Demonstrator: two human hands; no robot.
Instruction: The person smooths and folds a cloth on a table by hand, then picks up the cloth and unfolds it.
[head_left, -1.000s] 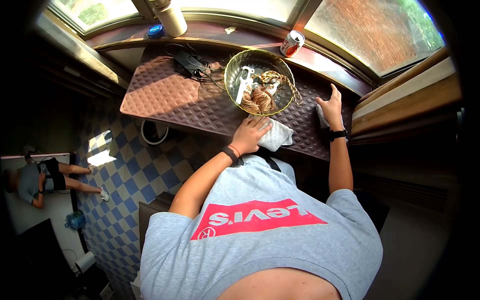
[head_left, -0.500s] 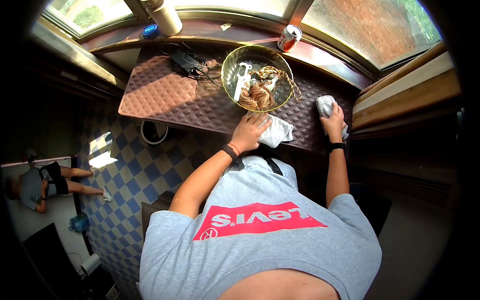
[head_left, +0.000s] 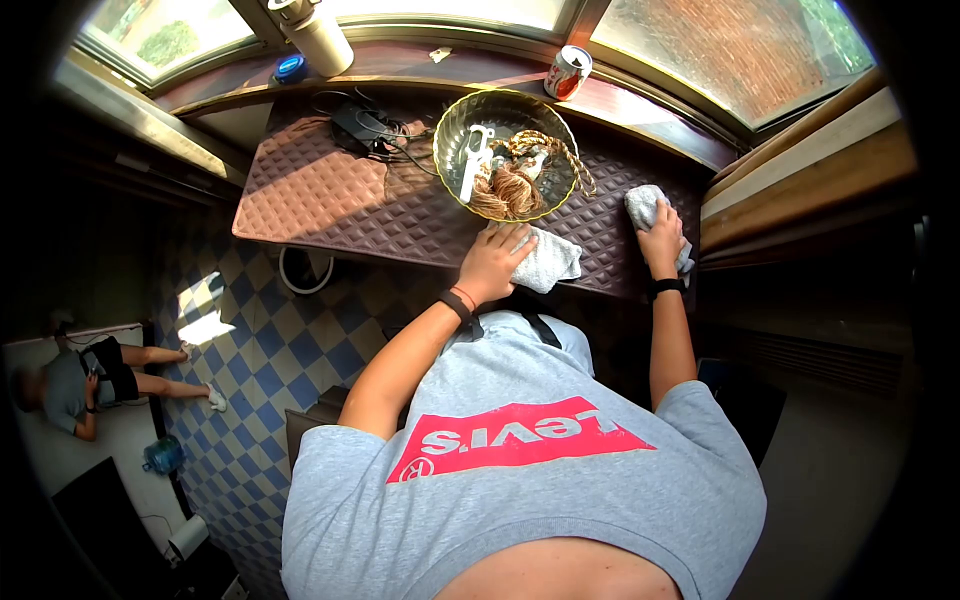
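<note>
My left hand [head_left: 490, 265] lies on a folded white cloth [head_left: 550, 260] at the table's front edge. Its fingers are stretched out flat over the cloth's left end. Farther right, my right hand [head_left: 661, 243] has its fingers wrapped round a second, bunched grey-white cloth [head_left: 643, 205], which pokes out above and below it. Just beyond my left hand stands a clear ribbed bowl [head_left: 447, 165] with a yellow rim. Inside it are a bundle of brown cord [head_left: 512, 190], a white plastic piece [head_left: 474, 165] and a twisted patterned rope [head_left: 555, 145] hanging over the rim.
Left of the bowl, a black adapter [head_left: 360, 130] with cables lies on the quilted dark table cover [head_left: 310, 190]. The windowsill holds a drink can [head_left: 568, 74], a pale bottle [head_left: 320, 40] and a blue lid [head_left: 291, 69]. A person [head_left: 75, 385] is at far left.
The whole view has shifted slightly, with the table and sill a little farther left and higher. Both hands stay on their cloths; the right cloth's position on the table looks nearly the same.
</note>
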